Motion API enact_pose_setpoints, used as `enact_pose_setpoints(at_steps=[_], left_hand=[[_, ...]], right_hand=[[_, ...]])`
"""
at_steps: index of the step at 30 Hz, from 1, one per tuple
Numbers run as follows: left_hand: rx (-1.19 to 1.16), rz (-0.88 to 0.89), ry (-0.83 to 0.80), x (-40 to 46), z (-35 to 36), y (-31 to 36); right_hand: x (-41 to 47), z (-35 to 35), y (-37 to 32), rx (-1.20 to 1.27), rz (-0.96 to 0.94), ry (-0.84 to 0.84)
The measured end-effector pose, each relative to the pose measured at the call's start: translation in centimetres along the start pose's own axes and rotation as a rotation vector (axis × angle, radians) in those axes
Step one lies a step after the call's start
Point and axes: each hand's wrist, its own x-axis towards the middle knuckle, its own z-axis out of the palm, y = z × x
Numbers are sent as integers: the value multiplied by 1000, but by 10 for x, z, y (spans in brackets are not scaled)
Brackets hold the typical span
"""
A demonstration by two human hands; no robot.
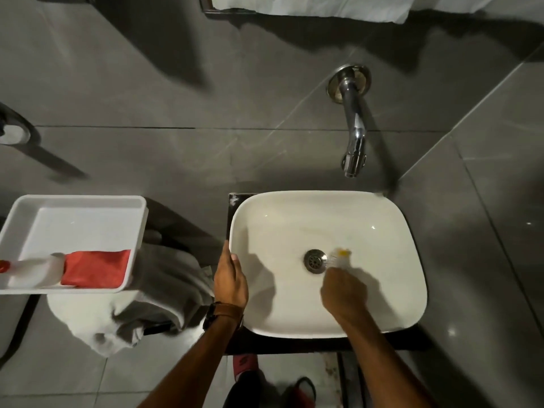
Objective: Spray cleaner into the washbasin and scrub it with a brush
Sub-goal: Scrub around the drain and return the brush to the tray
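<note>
The white washbasin [382,231] sits on a dark counter, with a metal drain [315,260] at its middle. My right hand [343,293] is inside the bowl, closed around a small brush [341,257] whose pale, yellowish head is blurred just right of the drain. My left hand [231,281] grips the basin's left rim, with a brown-strapped watch on that wrist. The white cleaner bottle [32,272] with a red cap lies in the white tray [76,219] at the left, next to a red cloth [95,267].
A chrome wall tap [354,122] juts out above the basin's back edge. Grey and white towels [138,301] are heaped between tray and basin. Grey tiled walls close in behind and to the right. My red-and-black footwear [244,366] shows on the floor below.
</note>
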Motion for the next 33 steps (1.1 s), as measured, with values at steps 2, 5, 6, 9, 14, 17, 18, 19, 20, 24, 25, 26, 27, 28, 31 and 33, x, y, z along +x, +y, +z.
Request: enact_pose_setpoints(at_steps=[2,5,6,9,14,17,18,19,20,24,25,26,27,28,31,33], left_hand=[[0,-1,4,-1,1,0],[8,-5,-2,-2,1,-1],[6,-15,-9,-1,0,0],[-7,-63,-14,-2,-3,1],[4,-29,-20,-17,-12,3],[44,-34,-35,-30,-11,1],[54,-45,-33,-33,-10,0],[60,-53,-28,-37,-9,0],[60,-55,-21,-40,-9,0],[50,-42,-12,-54,-14,1],[35,-38,-13,-58,-16,1],[16,-35,-12,-62,-19,2],[2,-32,-12,-66,-22,2],[-7,-30,-18,-70,-24,3],[-41,-47,1,-80,-38,0],[-49,-69,44,-81,-50,-1]], right_hand=[[-19,8,29,-23,38,-92],[-44,17,21,51,-38,-209],[-49,15,10,118,-89,-243],[-54,1,-12,344,-207,-292],[-58,1,11,236,-210,97],[-62,13,32,82,-208,13],[-61,15,37,86,-200,13],[-60,17,42,100,-190,44],[-59,18,45,103,-182,76],[-62,13,47,109,-146,51],[-63,11,47,127,-133,60],[-64,10,46,133,-130,54],[-65,8,44,135,-130,34],[-65,6,42,144,-129,20],[-72,0,26,251,-151,95],[-75,-7,10,323,-184,166]])
